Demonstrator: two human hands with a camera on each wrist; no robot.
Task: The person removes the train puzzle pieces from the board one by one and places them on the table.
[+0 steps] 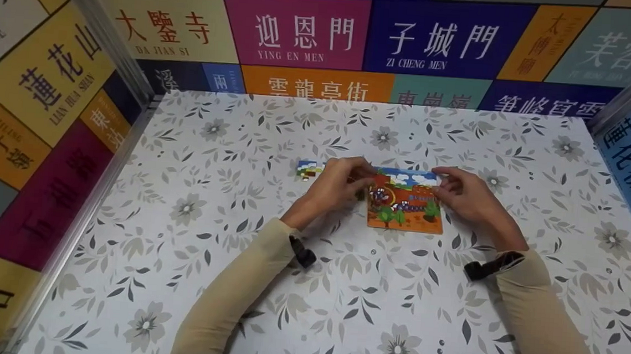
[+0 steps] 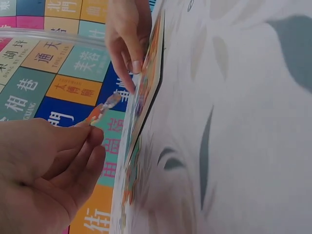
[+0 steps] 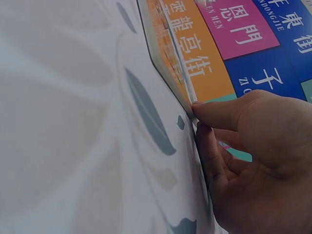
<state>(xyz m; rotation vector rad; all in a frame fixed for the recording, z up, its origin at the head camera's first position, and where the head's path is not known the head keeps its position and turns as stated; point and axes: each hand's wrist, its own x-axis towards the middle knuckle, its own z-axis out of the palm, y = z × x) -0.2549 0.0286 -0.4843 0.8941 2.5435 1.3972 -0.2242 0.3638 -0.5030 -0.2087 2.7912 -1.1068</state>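
Observation:
A flat puzzle board (image 1: 405,208) with a bright picture of a red wall, trees and sky lies on the patterned table. My left hand (image 1: 339,183) is over its left side. Between that hand's thumb and fingers is a small colourful puzzle piece (image 2: 103,109), lifted off the table in the left wrist view. At the board's upper right edge my right hand (image 1: 467,196) pinches the rim with thumb and forefinger, as the right wrist view shows. More puzzle pieces (image 1: 309,169) lie left of the board, partly hidden behind my left hand.
The table (image 1: 373,297) has a white cloth with grey leaves and flowers. Panels with large characters (image 1: 298,31) stand along its back and both sides. A dark strap with a small camera (image 1: 303,252) sits on each wrist.

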